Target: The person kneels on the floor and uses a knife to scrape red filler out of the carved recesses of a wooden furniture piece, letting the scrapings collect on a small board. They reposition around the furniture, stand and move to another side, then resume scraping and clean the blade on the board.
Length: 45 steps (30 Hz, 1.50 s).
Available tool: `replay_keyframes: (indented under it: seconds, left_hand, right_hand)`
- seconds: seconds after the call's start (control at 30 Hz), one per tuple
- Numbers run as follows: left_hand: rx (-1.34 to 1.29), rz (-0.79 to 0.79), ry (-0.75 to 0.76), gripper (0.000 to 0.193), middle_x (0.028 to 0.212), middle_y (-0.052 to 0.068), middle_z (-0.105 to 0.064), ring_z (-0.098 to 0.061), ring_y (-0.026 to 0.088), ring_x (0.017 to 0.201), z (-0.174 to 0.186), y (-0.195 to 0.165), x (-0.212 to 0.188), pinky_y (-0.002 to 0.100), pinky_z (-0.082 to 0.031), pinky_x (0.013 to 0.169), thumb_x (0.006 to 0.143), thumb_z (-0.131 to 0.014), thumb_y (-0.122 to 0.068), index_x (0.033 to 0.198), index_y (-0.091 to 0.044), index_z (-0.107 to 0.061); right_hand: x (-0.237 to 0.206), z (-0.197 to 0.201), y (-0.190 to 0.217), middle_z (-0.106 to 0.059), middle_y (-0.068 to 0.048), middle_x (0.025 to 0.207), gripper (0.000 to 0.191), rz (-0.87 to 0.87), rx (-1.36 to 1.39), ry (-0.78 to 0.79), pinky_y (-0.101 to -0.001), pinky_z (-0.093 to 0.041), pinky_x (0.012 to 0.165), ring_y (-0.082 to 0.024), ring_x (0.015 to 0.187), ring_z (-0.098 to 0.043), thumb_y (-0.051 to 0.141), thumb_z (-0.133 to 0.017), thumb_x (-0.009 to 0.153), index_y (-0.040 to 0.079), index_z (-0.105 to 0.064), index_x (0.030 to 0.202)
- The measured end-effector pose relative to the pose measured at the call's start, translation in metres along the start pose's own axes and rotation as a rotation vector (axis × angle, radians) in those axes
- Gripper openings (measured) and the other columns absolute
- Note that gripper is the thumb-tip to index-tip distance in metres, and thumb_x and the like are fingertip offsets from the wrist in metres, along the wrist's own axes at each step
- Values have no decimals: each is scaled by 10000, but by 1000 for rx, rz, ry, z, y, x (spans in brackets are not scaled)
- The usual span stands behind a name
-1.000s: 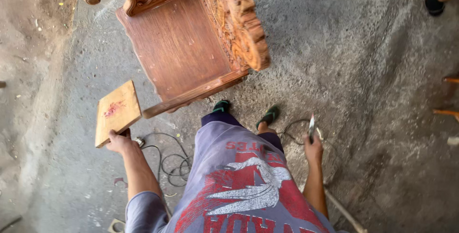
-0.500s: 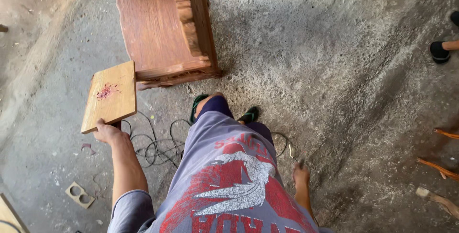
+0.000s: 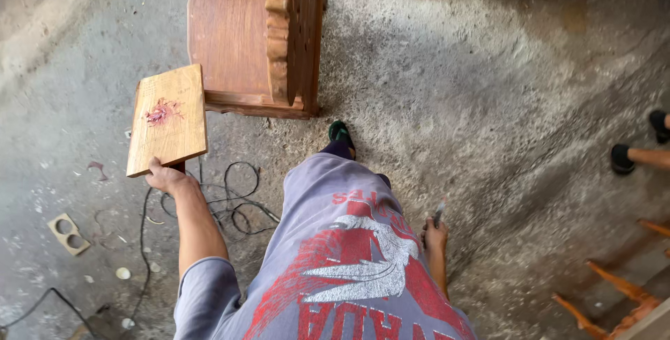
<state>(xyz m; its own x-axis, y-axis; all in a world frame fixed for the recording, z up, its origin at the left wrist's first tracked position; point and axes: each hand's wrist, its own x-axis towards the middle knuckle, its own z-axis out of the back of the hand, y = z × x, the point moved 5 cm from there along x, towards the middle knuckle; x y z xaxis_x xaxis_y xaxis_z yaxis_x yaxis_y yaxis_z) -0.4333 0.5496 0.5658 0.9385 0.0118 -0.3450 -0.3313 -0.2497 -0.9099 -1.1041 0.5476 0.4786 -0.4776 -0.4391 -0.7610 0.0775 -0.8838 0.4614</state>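
Observation:
My left hand [image 3: 166, 174] grips the near edge of a flat light wooden board [image 3: 169, 118] and holds it level above the floor; a smear of red paste sits on the board's top. My right hand [image 3: 434, 234] hangs beside my hip, closed on a small thin metal tool [image 3: 440, 211] that points up. A carved reddish-brown wooden chair [image 3: 255, 36] lies tipped on the concrete floor just ahead of the board and my foot [image 3: 340, 131].
A black cable [image 3: 230, 204] loops on the floor beside my left leg. A small wooden piece with two holes [image 3: 68, 232] lies at lower left. Another person's feet [image 3: 638, 155] stand at the right edge. Orange wooden legs [image 3: 614, 291] jut in at lower right.
The view has shifted so the chair sits more upright in frame. The board stayed in my left hand. My right hand with the tool has come back into view beside my hip.

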Motion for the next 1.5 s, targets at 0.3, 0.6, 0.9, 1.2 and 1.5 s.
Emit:
replay_keyframes:
  seconds: [0.3, 0.6, 0.9, 1.2, 1.5]
  left_hand:
    - [-117, -51, 57, 563, 1304, 249, -624, -699, 404, 1138, 5, 31, -28, 571, -622, 940, 926, -596, -254, 1376, 65, -480]
    - [-103, -189, -290, 567, 1286, 205, -620, -685, 375, 1128, 93, 33, -153, 536, -615, 900, 868, -652, -259, 1334, 24, -495]
    - [-235, 80, -758, 441, 1212, 227, -643, -709, 382, 1068, 135, 118, -355, 463, -663, 867, 875, -545, -180, 1223, 92, -539]
    - [-272, 247, -1199, 423, 1170, 228, -612, -699, 348, 1043, 178, 177, -544, 447, -657, 863, 943, -424, -191, 1222, 124, -460]
    - [-294, 236, -1295, 429, 1161, 237, -627, -701, 367, 1035, 180, 182, -583, 464, -659, 877, 953, -432, -194, 1239, 123, -466]
  right_hand:
    - [100, 26, 100, -602, -99, 668, 317, 53, -338, 70, -357, -405, 420, -179, 462, -540, 322, -669, 992, 26, -620, 891]
    - [227, -8, 297, -553, -41, 657, 304, 424, -498, 334, -340, -394, 417, -154, 481, -511, 294, -657, 998, 28, -564, 884]
    - [357, -7, 450, -616, -21, 714, 287, 672, -674, 443, -304, -460, 477, -139, 550, -586, 304, -662, 1017, 39, -594, 930]
    - [412, 19, 441, -607, -56, 677, 320, 422, -834, 480, -346, -436, 461, -171, 517, -566, 313, -652, 1034, 22, -603, 912]
    - [396, -26, 423, -658, -74, 771, 273, 526, -836, 647, -342, -481, 480, -167, 545, -599, 286, -655, 1017, 15, -631, 997]
